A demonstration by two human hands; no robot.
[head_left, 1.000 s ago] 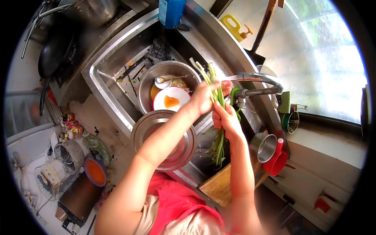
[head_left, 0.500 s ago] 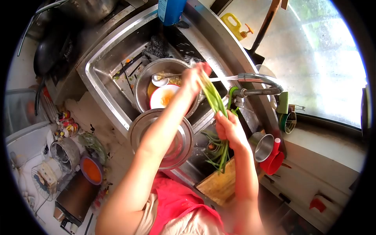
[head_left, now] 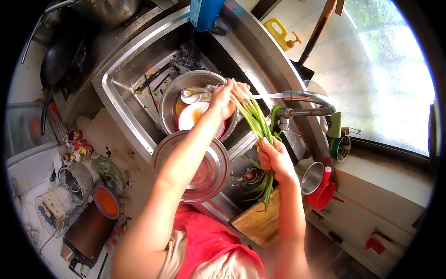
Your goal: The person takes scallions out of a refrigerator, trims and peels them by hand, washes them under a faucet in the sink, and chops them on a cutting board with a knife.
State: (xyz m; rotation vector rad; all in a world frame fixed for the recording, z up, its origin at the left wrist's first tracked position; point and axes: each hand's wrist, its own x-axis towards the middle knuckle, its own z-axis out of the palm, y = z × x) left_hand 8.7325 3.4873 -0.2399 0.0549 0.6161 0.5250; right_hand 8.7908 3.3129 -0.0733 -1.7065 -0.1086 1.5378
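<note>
Gripping the greens [head_left: 253,116] above the sink [head_left: 124,93]: by the pale end in the closed left hand [head_left: 222,101], near the bowl [head_left: 168,95]; farther along in the closed right hand [head_left: 276,159], near the cup [head_left: 310,177].

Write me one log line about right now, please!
left hand: gripping green stalks near one end | right hand: gripping them further along | sink: steel bowl holding spoon and red-rimmed dish
</note>
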